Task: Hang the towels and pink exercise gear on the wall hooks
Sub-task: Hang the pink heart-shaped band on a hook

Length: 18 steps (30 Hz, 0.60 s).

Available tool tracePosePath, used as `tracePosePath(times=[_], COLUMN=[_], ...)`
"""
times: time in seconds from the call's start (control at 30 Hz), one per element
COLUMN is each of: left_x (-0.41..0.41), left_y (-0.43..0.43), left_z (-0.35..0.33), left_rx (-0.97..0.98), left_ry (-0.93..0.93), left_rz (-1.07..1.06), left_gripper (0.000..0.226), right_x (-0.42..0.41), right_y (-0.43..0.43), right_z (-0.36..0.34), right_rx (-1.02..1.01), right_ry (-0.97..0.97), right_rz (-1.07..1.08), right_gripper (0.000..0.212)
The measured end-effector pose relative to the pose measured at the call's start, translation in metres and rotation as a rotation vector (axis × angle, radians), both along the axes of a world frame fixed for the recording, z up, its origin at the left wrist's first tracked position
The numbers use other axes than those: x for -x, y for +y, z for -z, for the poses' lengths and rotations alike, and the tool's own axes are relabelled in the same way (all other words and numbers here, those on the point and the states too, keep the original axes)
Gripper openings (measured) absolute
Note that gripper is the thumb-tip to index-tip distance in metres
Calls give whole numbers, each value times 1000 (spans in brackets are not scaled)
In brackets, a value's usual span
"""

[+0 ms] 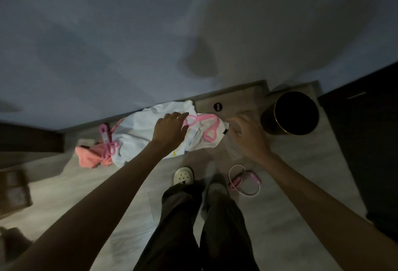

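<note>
Loose and empty, my left grip [170, 129] reaches for the pink band [204, 123] atop the towel [137, 133] to hang it; right grip [247, 136] spread open.

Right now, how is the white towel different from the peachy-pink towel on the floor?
The white towel shows far more cloth than the peachy-pink towel. The white towel lies below the left hand with a pink looped band on it; the peachy-pink towel is bunched at its left end, with a pink cord on it. Both lie crumpled on the floor by the wall.
</note>
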<state>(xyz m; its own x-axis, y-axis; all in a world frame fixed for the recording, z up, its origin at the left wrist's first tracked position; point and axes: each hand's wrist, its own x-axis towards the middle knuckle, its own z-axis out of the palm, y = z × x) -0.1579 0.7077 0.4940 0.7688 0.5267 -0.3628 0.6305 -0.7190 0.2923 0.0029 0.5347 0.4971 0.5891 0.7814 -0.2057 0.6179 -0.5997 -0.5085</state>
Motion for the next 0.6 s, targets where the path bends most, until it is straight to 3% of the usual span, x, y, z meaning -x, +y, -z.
tracePosePath(times=[0.27,0.6], left_x=[-4,-28], left_y=[28,56], left_z=[150,428], left_rx=[106,145], left_ry=[13,40], left_rz=[-122,-139], left_gripper=[44,44], right_x=[-14,-34], right_y=[55,119], right_z=[143,404], right_rx=[46,-18], right_ry=[77,229], right_rz=[-14,-124], right_gripper=[30,32])
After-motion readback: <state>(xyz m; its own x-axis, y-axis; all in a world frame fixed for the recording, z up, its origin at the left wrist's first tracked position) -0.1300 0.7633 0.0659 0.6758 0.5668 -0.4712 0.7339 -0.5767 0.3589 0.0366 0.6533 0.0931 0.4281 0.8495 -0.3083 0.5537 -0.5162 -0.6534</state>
